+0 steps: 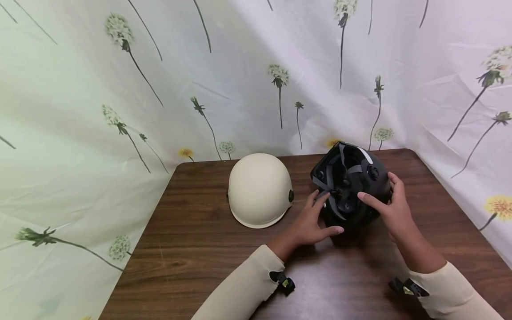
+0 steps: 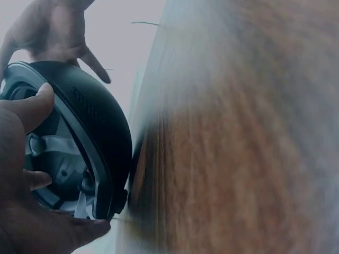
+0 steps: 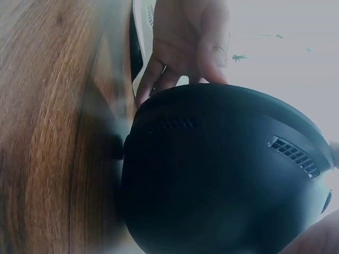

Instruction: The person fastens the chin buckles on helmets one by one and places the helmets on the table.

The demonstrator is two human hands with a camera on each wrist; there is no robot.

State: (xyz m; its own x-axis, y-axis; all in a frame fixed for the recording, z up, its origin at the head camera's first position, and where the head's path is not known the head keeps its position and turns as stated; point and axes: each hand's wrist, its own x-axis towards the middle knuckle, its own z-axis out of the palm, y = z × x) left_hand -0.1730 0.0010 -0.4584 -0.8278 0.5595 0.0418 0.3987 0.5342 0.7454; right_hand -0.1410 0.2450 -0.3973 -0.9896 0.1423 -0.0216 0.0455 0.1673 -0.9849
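A black helmet (image 1: 378, 209) sits tilted at the right of the table, its hollow side facing up and left. Grey straps and a dark lining show inside it. My right hand (image 1: 396, 209) grips the right side, thumb over the rim and fingers behind the shell. At the left rim, my left hand (image 1: 308, 224) holds the helmet, its fingertips by the straps and its thumb at the near edge. In the right wrist view the vented shell (image 3: 222, 169) hides most of my right hand. A cream helmet (image 1: 260, 189) stands dome up, left of the black one.
The brown wooden table (image 1: 192, 262) ends at the back against a white sheet (image 1: 240, 66) printed with dandelions. That sheet also hangs along both sides. Both sleeves are cream, with small black straps (image 1: 283, 282) at the wrists.
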